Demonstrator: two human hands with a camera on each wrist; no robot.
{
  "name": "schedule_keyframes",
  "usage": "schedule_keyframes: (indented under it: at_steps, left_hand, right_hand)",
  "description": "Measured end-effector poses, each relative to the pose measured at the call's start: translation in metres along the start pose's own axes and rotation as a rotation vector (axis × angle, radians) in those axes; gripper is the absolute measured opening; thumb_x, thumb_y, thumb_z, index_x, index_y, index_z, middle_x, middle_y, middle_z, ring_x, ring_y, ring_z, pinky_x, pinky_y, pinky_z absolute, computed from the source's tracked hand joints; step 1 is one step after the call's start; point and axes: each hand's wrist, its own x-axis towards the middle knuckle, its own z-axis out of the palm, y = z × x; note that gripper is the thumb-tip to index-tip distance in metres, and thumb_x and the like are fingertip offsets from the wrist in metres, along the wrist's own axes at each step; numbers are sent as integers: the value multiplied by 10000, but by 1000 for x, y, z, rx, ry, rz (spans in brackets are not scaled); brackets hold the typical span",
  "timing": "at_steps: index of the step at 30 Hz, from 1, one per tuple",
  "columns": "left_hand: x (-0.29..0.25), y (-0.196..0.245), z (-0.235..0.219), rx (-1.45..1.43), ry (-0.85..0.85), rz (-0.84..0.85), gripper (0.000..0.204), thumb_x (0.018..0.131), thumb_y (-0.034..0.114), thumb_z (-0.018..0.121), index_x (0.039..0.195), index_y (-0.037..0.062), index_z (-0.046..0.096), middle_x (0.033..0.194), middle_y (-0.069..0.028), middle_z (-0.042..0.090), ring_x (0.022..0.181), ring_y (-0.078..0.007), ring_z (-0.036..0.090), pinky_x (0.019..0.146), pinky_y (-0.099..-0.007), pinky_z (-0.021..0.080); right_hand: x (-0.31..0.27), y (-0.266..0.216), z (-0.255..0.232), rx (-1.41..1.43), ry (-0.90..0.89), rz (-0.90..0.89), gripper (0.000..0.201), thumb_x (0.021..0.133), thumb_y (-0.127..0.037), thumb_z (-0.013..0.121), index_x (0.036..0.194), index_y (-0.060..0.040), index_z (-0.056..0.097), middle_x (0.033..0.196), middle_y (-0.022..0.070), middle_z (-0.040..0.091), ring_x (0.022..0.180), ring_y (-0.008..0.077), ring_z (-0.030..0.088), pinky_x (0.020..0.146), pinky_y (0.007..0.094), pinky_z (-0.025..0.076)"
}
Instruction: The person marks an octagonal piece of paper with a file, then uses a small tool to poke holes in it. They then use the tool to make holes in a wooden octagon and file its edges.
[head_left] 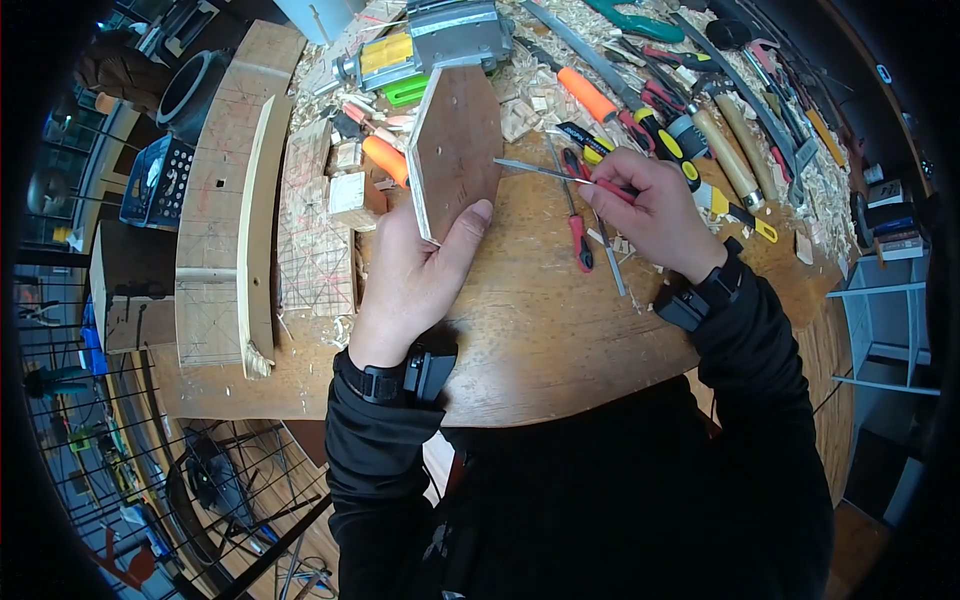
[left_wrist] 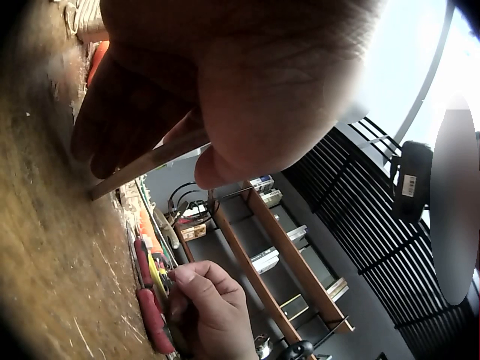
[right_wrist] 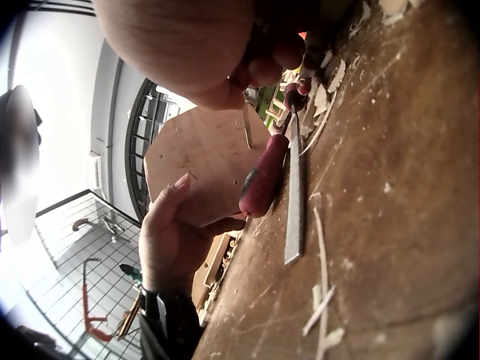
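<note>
A cluttered workshop surrounds a brown wooden bench [head_left: 520, 345], strewn with pale curled wood shavings [head_left: 815, 205] and hand tools, a grey metal vise [head_left: 460, 40] at its far side. A flat, many-sided plywood board [head_left: 460, 145], brown-faced with pale layered edges, is tilted up above the near part of the bench, left of centre. The person's left hand [head_left: 405, 290] holds it low down, thumb on the face, fingers behind. The right hand [head_left: 650, 210] is closed around the red handle of a slim metal tool [head_left: 545, 170]; its tip is at or just beside the board's edge, contact unclear.

The board looks fairly light and stiff, unlikely to bend or slip much, though its layered edges might splinter. It seems best gripped across its thickness, by a lower edge; the tool, by its handle.

Small holes and faint marks dot the board, none readable as words. A black-and-yellow tool [head_left: 583, 140] carries lettering too small to read. A white label [left_wrist: 409, 186] on a black device shows bars, no legible text or brand.
</note>
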Motion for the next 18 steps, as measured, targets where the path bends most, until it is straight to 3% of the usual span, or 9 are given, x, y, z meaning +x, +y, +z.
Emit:
schedule_keyframes:
  at_steps: [6,8,10,18]
  left_hand:
    - [0,-2,0,-14,2,16,263,948,188,640,1077,-40,644,939,-66,689,844,-113,602,771,-272,485]
    - [0,-5,1,-25,-1,4,261,947,184,641,1080,-40,643,941,-65,688,845,-112,601,773,-272,486]
    - [2,-11,3,-13,50,114,266,927,192,627,1055,-40,643,853,-182,696,775,-233,680,701,-342,516]
    - [2,-12,4,-17,56,115,275,923,203,627,1050,-41,640,822,-191,687,749,-250,677,682,-353,514]
  right_hand:
    - [0,1,1,8,-3,9,138,916,-115,685,909,4,615,751,-17,566,650,19,475,550,199,398]
    - [1,1,3,38,66,-25,186,879,-175,712,838,-27,607,621,51,566,540,125,528,518,276,413]
    - [1,0,3,44,62,-21,182,885,-168,707,842,-22,608,621,41,565,546,109,527,517,269,410]
    - [0,-4,2,79,36,44,159,903,-137,690,853,-10,609,625,12,561,563,56,518,509,234,400]
